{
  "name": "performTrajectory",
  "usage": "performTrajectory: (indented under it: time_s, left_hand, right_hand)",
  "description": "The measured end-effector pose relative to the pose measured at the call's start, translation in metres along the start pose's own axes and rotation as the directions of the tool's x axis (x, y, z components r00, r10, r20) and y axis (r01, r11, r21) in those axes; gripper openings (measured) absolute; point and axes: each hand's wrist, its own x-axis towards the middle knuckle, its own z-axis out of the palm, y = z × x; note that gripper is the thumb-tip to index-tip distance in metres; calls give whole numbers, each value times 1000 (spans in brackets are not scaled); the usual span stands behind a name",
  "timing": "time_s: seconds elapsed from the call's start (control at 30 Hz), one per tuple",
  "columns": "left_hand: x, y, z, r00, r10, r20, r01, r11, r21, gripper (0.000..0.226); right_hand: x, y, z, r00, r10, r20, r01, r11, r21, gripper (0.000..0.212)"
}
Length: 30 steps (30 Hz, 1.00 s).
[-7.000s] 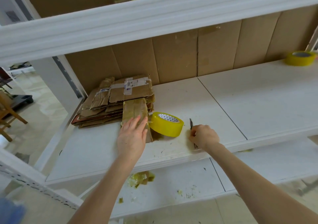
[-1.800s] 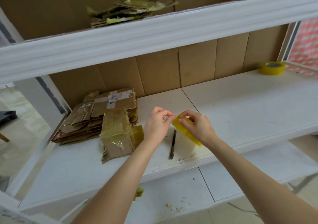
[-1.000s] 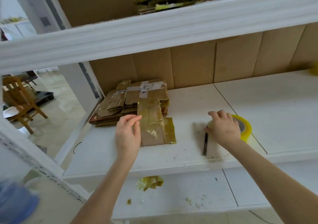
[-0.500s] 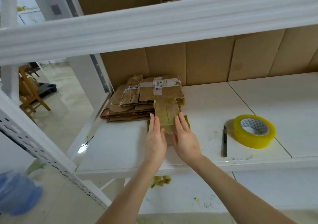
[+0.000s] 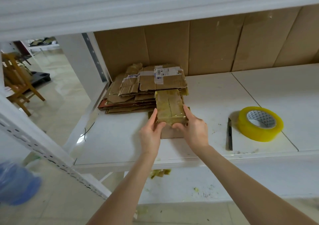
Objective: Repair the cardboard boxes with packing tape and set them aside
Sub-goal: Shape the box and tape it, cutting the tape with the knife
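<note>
One small flattened box (image 5: 170, 106), wrapped in yellowish packing tape, was held between two hands above the front of the white shelf (image 5: 215, 93). Its far end lay against the near right corner of the one stack of flattened cardboard boxes (image 5: 146, 88); the stack held several layers, too closely packed to count. A plain brown piece of cardboard (image 5: 171, 134) showed under the box's near end, and whether it belonged to the same box could not be told.

The left hand (image 5: 150, 132) gripped the box's left edge, fingers straight along the side and the thumb bent over the near corner. The right hand (image 5: 194, 129) mirrored it on the right edge, fingers along the side and the thumb curled onto the near end. Both forearms reached in from below, angled toward each other.

To the right, well apart from the hands, lay one dark cutter (image 5: 230, 135) and, just beside it, one roll of yellow tape (image 5: 260, 123) lying flat. A clump of tape scraps (image 5: 159, 173) sat on the lower shelf, and one wooden chair (image 5: 19, 85) stood at far left.
</note>
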Motion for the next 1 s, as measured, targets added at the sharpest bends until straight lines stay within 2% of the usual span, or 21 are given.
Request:
performTrajectory:
  time_s: [0.1,0.2,0.3,0.4,0.47,0.5,0.53,0.57,0.6,0.63,0.7,0.73,0.77,0.83,1.0]
  left_hand:
    - [-4,-5,3,998,42,-48,-39,996,76,48]
    - [-10,-3,13,991,38,-125,-28,996,83,41]
    - [-15,4,24,985,-95,-147,73,986,-152,40]
    - [-8,2,18,958,-283,48,268,822,-502,40]
    - [-7,3,10,925,-363,110,356,733,-580,39]
    - [-9,5,7,906,-416,77,384,731,-564,38]
    - [-11,5,5,893,-450,-2,387,770,-507,37]
    - [-13,6,4,898,-426,-107,352,844,-404,38]
    - [-15,9,1,927,-322,-193,269,928,-258,40]
    - [-17,14,0,961,-160,-224,137,984,-115,43]
    - [-17,25,2,980,144,-135,-137,989,63,45]
    - [-16,28,5,970,229,-79,-219,968,120,45]
    - [-17,29,9,965,261,-37,-251,954,165,45]
    - [-19,28,16,976,216,-7,-209,950,231,49]
    - [-18,15,16,1000,6,-10,-4,981,195,57]
  right_hand:
    - [-5,5,3,999,-38,-8,38,999,11,70]
    - [-11,2,11,998,65,-2,-64,989,133,61]
    - [-15,-2,16,988,152,2,-149,966,212,53]
    - [-15,-2,11,989,148,11,-147,970,193,48]
    - [-15,0,5,991,126,39,-130,982,136,45]
    - [-15,0,1,991,121,62,-127,986,111,45]
    - [-14,0,-4,989,122,77,-130,987,97,46]
    - [-13,-2,-9,990,120,74,-127,987,96,48]
    - [-11,-3,-14,994,98,47,-102,990,93,50]
    - [-9,-6,-18,999,38,10,-39,997,68,52]
    - [-7,-14,-21,989,-149,7,149,988,-34,54]
    - [-7,-17,-20,979,-198,55,201,977,-76,53]
    - [-7,-19,-18,977,-182,115,194,975,-105,53]
    - [-9,-20,-10,981,-89,173,115,983,-144,55]
    - [-7,-20,-2,996,17,90,-10,996,-85,59]
